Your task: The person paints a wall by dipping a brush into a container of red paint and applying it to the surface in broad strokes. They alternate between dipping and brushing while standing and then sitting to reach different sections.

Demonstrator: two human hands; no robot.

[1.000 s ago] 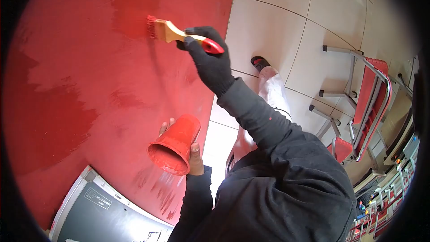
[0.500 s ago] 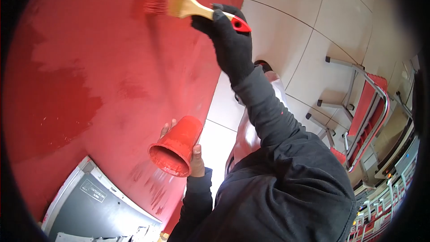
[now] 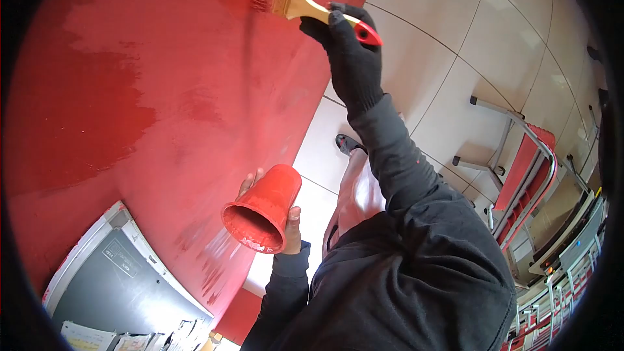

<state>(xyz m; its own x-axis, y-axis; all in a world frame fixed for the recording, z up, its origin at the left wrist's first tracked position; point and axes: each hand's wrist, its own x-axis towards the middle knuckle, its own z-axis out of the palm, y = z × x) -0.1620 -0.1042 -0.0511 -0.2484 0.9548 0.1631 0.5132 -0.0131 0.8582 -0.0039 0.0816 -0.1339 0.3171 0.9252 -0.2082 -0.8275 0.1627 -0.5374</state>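
My right hand (image 3: pixel 356 58), in a black knit glove, grips a paintbrush (image 3: pixel 309 8) by its wooden handle with the red end. Red paint coats the bristles, which are right at the red wall (image 3: pixel 188 45), near a darker patch at the top. Lower in the view, my bare left hand (image 3: pixel 294 231) is wrapped round a red plastic cup (image 3: pixel 270 198). The cup is tilted with its mouth towards me, and red paint coats its inside. Darker, wet-looking red patches show on the wall at the left.
A grey framed board (image 3: pixel 123 273) with papers along its edge is at the lower left. Pale floor tiles (image 3: pixel 416 45) run beside the wall. On the right lies a chair (image 3: pixel 526 175) with a red seat and grey legs, with stacked furniture (image 3: pixel 572 273) beyond it.
The brush and my right hand have shifted to the right in the view. The camera view has shifted too, and more of my leg and shoe shows. The cup stays in my left hand.
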